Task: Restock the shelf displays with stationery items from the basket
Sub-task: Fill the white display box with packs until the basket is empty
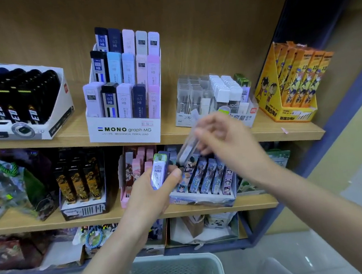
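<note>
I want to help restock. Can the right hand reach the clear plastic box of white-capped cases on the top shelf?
Probably yes. The right hand, gripping a pale slim case, hovers close in front of the clear plastic box, with nothing between them.

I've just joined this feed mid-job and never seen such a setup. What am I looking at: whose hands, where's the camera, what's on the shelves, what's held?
No machine here: a person's two bare hands, filmed by one camera on their head looking down. The left hand grips a green-topped lead case. The right hand, blurred, seems to pinch a slim pale case. The upper shelf carries the MONO display box and a clear-case display; the basket sits below.
</note>
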Available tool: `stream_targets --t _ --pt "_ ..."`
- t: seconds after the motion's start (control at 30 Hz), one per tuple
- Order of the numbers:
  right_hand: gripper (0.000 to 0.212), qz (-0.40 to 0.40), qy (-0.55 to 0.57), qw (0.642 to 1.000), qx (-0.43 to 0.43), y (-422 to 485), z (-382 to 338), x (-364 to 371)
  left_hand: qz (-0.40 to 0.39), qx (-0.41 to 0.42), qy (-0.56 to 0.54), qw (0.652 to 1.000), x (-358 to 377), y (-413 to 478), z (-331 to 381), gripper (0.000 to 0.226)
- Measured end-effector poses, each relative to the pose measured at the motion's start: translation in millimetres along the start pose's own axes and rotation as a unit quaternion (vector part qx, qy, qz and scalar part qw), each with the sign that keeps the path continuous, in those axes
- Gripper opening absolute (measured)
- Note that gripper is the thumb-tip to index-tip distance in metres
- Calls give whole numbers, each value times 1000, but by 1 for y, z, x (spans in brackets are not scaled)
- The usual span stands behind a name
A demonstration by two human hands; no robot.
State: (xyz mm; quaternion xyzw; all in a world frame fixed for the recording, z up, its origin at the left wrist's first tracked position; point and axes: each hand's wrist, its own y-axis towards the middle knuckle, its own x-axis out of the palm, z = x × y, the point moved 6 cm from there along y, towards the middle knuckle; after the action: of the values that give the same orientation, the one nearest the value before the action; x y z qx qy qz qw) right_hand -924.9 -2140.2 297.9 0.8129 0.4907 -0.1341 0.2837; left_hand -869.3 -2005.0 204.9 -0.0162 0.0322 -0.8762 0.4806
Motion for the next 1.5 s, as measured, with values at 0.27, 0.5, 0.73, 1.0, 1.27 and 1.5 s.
stream_targets --t 0.27,0.5,0.73,1.0,1.27,1.5 --pt "5 201 -174 956 -125 53 -18 -64 -9 -33 -20 999 1 1 -1 24" --pt "5 194 -238 945 -110 82 -12 -63 -12 -28 -23 999 -1 3 -1 22" --pt "16 106 -344 932 -45 110 -5 -55 -6 -24 -36 999 -5 6 1 19" --pt "30 111 -439 890 -49 112 -10 -45 -31 -9 -36 999 -4 3 4 23" --pt "9 74 -269 956 -95 33 -17 -7 -23 13 -46 999 -8 4 4 24" --pt "12 -91 -11 995 49 -3 4 40 -26 51 -65 996 -6 0 10 21"
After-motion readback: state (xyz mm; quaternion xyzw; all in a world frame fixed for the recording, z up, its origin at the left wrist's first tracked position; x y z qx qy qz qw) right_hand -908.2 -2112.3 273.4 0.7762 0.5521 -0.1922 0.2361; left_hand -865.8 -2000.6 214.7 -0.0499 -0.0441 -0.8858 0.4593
